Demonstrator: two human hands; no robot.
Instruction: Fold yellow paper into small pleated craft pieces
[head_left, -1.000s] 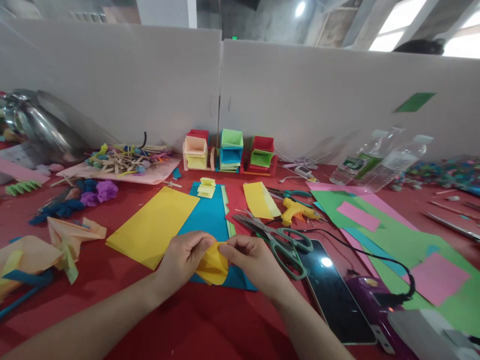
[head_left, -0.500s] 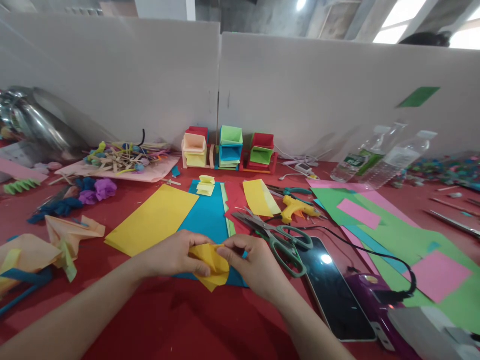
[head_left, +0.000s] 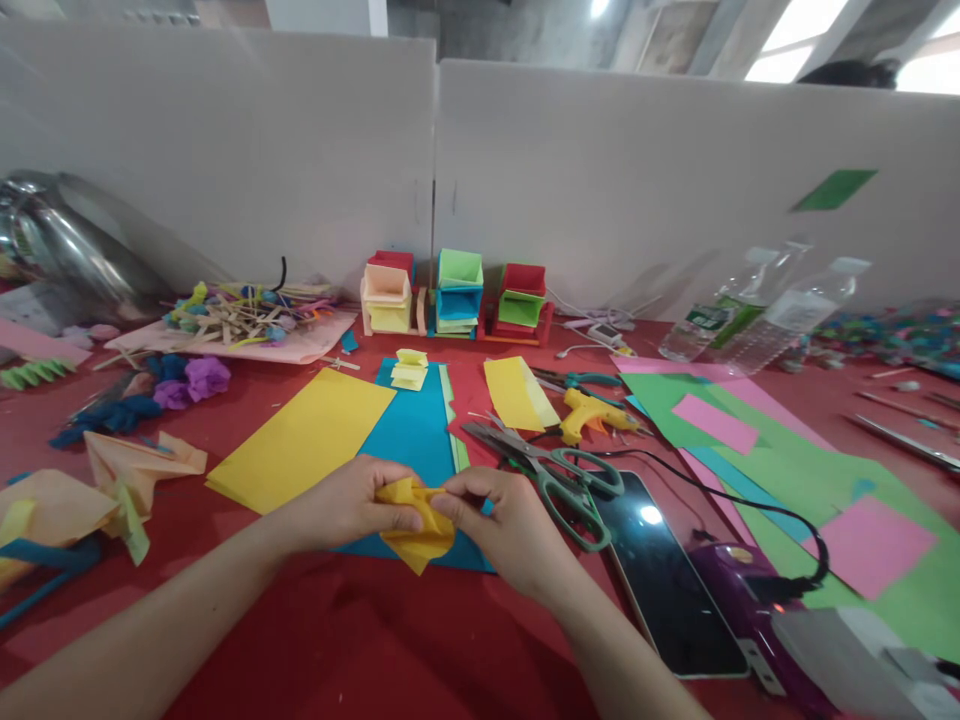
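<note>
A folded piece of yellow paper [head_left: 422, 533] is held between both hands, just above the near end of a blue sheet [head_left: 420, 430]. My left hand [head_left: 360, 505] grips its left side between thumb and fingers. On the right side, my right hand [head_left: 496, 525] pinches its upper edge. The paper has several creases, with a corner pointing down. Left of the blue sheet lie flat yellow sheets [head_left: 304, 440]. A small pale yellow folded paper [head_left: 409, 370] rests on the blue sheet's far end.
Green-handled scissors [head_left: 577, 490] and a phone [head_left: 667, 575] lie right of my right hand. Beyond the scissors are a yellow glue gun [head_left: 592, 417] and its black cord. Small paper boxes [head_left: 459, 290] stand by the partition. Plastic bottles [head_left: 795, 310] lean at the right; a metal jug [head_left: 71, 250] stands left.
Both hands still hold the yellow paper. Its folds have shifted slightly, and my left thumb sits a little higher on it. The whole view has moved slightly.
</note>
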